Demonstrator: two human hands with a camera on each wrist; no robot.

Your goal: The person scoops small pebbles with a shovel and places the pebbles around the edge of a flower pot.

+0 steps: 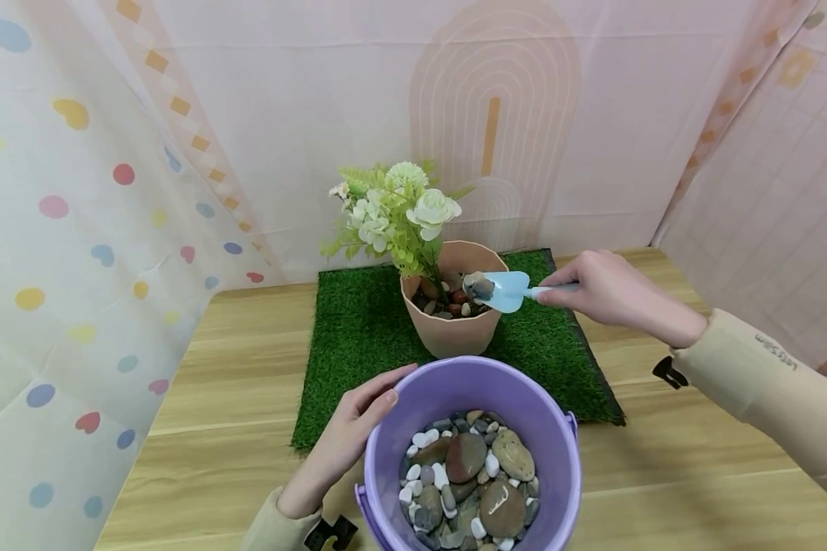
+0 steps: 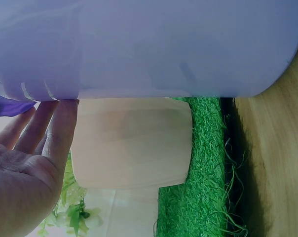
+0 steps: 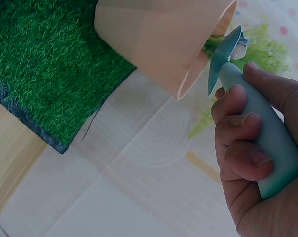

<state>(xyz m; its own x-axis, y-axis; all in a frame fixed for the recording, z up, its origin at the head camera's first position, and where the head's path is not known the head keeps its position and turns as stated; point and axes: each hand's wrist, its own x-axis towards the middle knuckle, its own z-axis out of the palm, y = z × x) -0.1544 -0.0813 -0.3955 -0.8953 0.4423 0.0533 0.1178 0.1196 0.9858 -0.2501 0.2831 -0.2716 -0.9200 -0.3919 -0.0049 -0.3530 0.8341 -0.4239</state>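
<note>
My right hand (image 1: 593, 287) grips the pale blue-green handle (image 3: 260, 123) of a small garden trowel (image 1: 510, 291), fingers curled round it. Several grey and tan stones (image 1: 480, 285) sit on the trowel's blade, over the right rim of a peach flowerpot (image 1: 455, 337). White flowers with green leaves (image 1: 403, 210) stand in the pot, with pebbles (image 1: 457, 302) about their stems. Against the upper left outside of a purple bucket (image 1: 472, 375) rests my left hand (image 1: 348, 425), fingers fairly straight, thumb at the rim. Large brown stones and small white and grey pebbles (image 1: 465, 459) lie inside the bucket.
The pot stands on a green artificial-grass mat (image 1: 358, 337) on a wood-grain table (image 1: 234, 383). Patterned cloth (image 1: 303, 115) hangs behind and at both sides. The bucket, with its handle (image 1: 361, 505) hanging at the side, stands close in front of the pot.
</note>
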